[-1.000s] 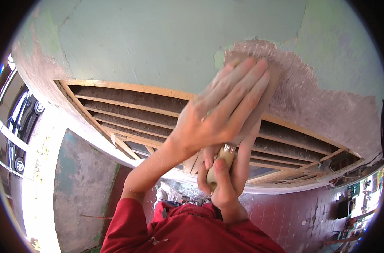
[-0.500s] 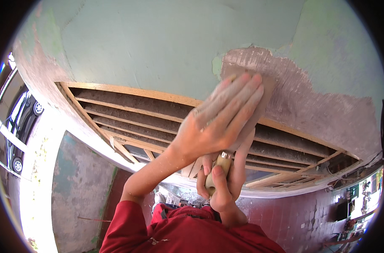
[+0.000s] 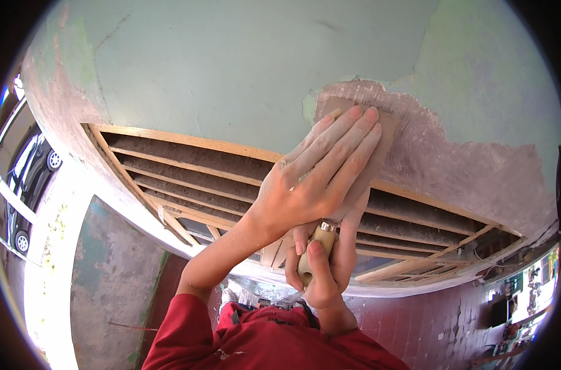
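Note:
A scraper with a wide flat blade and a pale handle is pressed to the wall, its blade edge inside a bare grey-brown patch where the paint is gone. My right hand is wrapped round the handle from below, with the thumb along it. Flat on the blade lies my left hand, fingers stretched out and dusty, hiding much of the blade. Pale green paint covers the wall around the patch.
Below the patch is a wooden slatted vent with a light frame and dark dusty gaps. A weathered panel stands at lower left. Beyond it, a dark car is parked outside. Reddish floor tiles lie below right, with clutter farther right.
The blade and both hands have slid a little upward over the bare patch, toward its upper edge. The view has shifted slightly. Both hands keep the same hold.

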The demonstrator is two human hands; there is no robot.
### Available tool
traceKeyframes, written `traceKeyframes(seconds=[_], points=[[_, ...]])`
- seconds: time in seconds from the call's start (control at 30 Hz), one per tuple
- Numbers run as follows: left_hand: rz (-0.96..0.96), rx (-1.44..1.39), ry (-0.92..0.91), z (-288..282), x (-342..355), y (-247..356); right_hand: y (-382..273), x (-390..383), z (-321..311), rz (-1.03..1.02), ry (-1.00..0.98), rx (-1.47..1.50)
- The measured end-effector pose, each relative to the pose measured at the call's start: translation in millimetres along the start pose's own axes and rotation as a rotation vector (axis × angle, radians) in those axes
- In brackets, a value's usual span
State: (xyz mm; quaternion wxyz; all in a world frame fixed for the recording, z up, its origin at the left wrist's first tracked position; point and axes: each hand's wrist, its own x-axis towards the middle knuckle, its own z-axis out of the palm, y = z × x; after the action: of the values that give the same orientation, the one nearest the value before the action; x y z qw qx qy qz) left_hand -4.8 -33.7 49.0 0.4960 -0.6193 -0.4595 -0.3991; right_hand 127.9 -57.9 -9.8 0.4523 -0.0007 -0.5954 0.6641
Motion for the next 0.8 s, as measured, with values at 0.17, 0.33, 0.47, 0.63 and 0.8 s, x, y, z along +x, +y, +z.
traceKeyframes(seconds=[0.17, 0.33, 0.47, 0.63, 0.8], points=[[-0.018, -0.022, -0.01, 2, -11, 5, -4, -7, 3, 0.027, 0.031, 0.036], [-0.028, -0.017, 0.01, 1, -6, 4, 2, -3, -5, 0.005, -0.018, -0.02], [-0.075, -0.026, -0.042, -2, -21, 14, 13, -20, -10, 0.024, 0.005, -0.085], [-0.067, -0.006, -0.039, -5, -13, 8, 3, -10, -8, 0.056, -0.041, -0.051], [-0.092, 0.0, -0.025, 0, -25, 15, 4, -16, -10, 0.065, -0.054, -0.031]])
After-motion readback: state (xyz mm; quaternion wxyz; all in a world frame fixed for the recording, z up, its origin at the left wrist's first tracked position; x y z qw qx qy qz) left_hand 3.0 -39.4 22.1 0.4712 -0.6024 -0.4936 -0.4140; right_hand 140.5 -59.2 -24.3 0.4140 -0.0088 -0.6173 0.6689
